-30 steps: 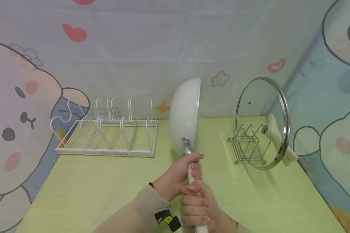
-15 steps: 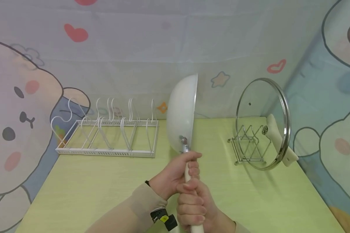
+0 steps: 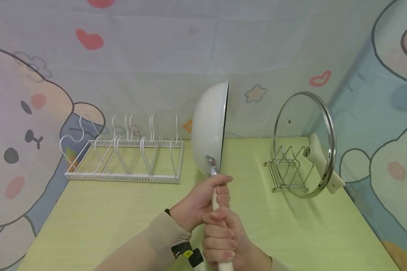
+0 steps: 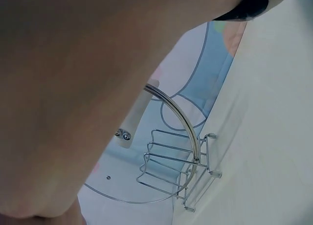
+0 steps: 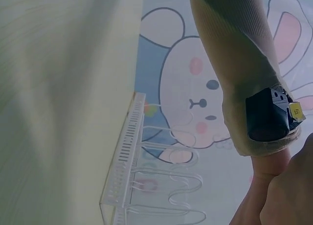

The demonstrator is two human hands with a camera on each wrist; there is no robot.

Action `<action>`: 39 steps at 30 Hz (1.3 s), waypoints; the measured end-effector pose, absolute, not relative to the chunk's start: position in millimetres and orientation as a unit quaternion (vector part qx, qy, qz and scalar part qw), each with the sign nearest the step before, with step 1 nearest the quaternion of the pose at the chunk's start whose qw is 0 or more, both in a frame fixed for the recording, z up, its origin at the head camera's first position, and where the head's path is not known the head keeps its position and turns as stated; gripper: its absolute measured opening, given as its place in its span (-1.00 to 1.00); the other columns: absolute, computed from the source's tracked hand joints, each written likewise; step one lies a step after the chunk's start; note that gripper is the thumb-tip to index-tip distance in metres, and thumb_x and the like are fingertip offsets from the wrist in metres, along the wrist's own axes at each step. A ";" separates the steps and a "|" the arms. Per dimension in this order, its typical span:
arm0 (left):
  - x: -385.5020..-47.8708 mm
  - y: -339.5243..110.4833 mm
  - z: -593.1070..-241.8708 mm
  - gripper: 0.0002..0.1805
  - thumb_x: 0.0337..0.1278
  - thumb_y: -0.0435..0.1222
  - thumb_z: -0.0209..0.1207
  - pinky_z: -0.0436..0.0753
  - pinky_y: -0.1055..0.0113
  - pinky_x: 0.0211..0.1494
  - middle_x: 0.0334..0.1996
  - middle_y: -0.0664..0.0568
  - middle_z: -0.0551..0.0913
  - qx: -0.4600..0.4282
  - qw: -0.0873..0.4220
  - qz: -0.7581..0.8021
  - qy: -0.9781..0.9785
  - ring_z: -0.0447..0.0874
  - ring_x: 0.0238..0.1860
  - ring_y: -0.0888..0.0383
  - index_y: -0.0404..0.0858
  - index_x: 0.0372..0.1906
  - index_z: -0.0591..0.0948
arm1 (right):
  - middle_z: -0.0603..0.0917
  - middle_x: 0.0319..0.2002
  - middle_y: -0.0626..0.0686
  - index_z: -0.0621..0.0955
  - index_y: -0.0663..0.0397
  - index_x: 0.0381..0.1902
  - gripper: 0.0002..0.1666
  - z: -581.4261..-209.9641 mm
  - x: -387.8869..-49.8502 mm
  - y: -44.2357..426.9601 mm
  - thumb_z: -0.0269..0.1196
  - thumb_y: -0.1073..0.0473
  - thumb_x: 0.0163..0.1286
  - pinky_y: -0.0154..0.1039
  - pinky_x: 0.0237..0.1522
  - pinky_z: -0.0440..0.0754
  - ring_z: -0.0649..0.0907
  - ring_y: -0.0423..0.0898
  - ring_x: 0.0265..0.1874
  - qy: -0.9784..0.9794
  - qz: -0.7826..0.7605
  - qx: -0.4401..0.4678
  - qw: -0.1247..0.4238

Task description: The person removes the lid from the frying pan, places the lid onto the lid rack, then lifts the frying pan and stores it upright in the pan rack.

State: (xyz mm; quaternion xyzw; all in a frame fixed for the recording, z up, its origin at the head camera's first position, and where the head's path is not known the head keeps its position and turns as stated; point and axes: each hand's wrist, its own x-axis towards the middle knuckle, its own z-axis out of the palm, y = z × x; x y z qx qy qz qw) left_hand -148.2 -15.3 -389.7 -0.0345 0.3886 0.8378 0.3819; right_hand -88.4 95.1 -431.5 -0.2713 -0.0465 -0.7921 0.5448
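A white wok (image 3: 207, 124) stands on its side in the head view, its rounded back to the left and its dark-edged opening facing right. My left hand (image 3: 201, 197) grips the white handle (image 3: 215, 203) close to the metal joint, thumb laid over the top. Lower down, my right hand (image 3: 224, 235) holds the same handle with curled fingers, touching the left hand. Whether the wok's lower edge touches the table cannot be told. Both wrist views show mostly skin and sleeve (image 5: 239, 88); the wok is hidden there.
Left of the wok lies a white pan rack (image 3: 122, 177) with several wire dividers. On the right, a glass lid (image 3: 330, 150) with a white handle stands upright in a small chrome wire rack (image 3: 289, 186). A printed cloth (image 3: 156, 49) hangs behind the green table (image 3: 122, 210).
Both hands and the wok have shifted slightly left. The wok's rim has risen a little and turned, so a dark edge now shows. The racks and lid have stayed put.
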 end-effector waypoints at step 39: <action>-144.2 -42.2 -351.7 -0.46 0.62 -0.20 0.00 0.31 0.65 -0.61 -0.79 0.35 0.28 -0.027 0.371 0.838 0.399 0.34 -0.77 0.44 0.02 -0.66 0.22 | 0.12 -0.79 -0.26 0.19 -0.18 -0.56 -0.52 -394.6 -85.9 72.2 0.04 0.03 0.62 -0.50 -0.71 0.12 0.19 -0.35 -0.83 -0.036 -0.786 -0.249 0.564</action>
